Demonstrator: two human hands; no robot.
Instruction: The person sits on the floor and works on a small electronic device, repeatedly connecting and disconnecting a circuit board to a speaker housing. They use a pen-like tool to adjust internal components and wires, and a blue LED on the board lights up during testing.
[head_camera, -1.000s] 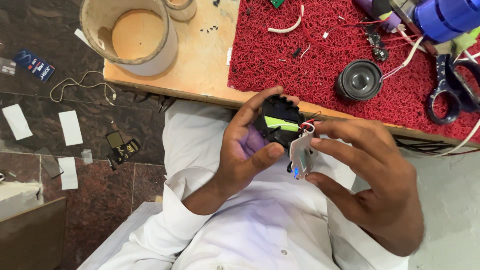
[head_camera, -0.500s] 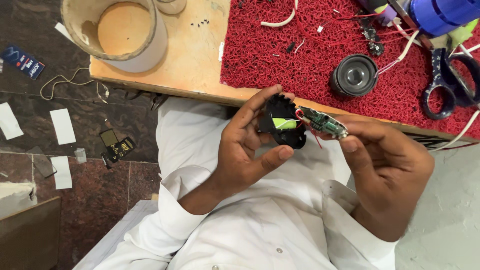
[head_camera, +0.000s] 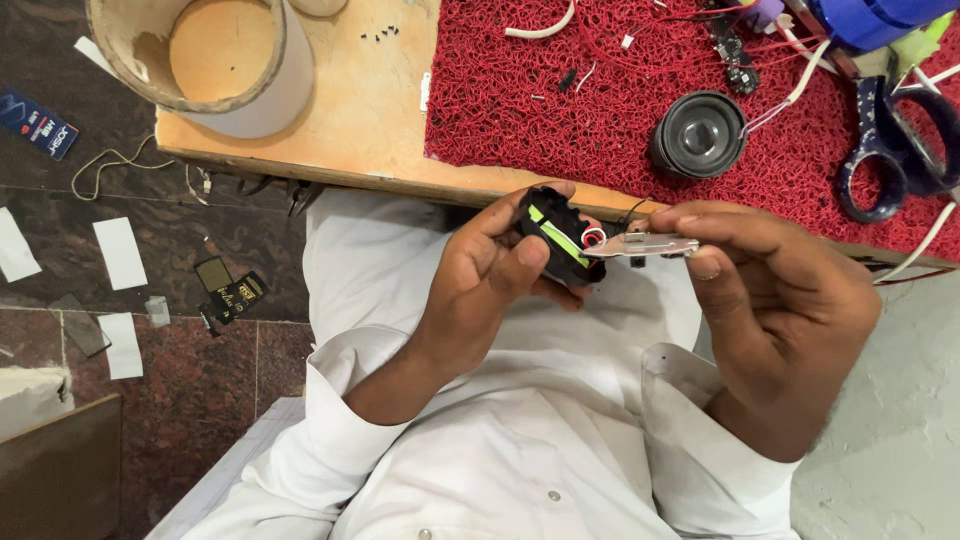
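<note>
My left hand (head_camera: 490, 275) grips a small black housing (head_camera: 560, 235) with a green strip on it, held over my lap just below the table edge. My right hand (head_camera: 770, 290) pinches a thin circuit board (head_camera: 645, 245) edge-on, right beside the housing. Red and black wires (head_camera: 595, 237) join the board to the housing. Both hands are close together, fingers curled around their parts.
A wooden table (head_camera: 370, 110) carries a red mesh mat (head_camera: 600, 100), a round black speaker (head_camera: 697, 133), blue-handled scissors (head_camera: 895, 150), loose wires and a large open cylinder (head_camera: 215, 60). Paper scraps and small packets (head_camera: 120, 260) lie on the dark floor at left.
The circuit board in my right hand has turned from face-up to flat and edge-on, and now sits level beside the housing. My left hand kept its hold.
</note>
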